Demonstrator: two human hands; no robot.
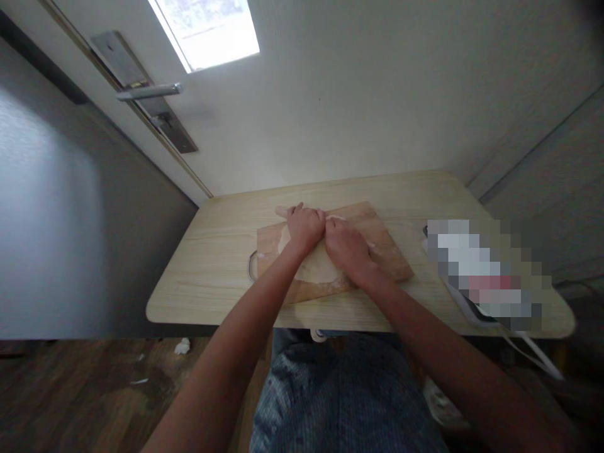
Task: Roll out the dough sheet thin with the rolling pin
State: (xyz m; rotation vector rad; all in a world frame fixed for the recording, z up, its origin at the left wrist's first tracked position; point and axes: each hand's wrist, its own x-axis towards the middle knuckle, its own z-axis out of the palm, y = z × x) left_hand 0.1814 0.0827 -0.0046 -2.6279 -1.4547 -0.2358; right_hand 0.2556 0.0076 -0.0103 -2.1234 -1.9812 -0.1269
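Far left, the pale wood-grain table with rounded corners (202, 258) gave some elbow room. Next came a silver metal ring handle (248, 268) on a brown rectangular wooden cutting board (381, 236), set near the table's front edge. A flat, cream, floury dough sheet (315, 269) lay on it. The left hand (306, 226) was curled over a pale cylindrical rolling pin (282, 212); the right hand (346, 246), just beside it, was balled up, couldn't tell around what. Far right: a pixelated object (486, 270).
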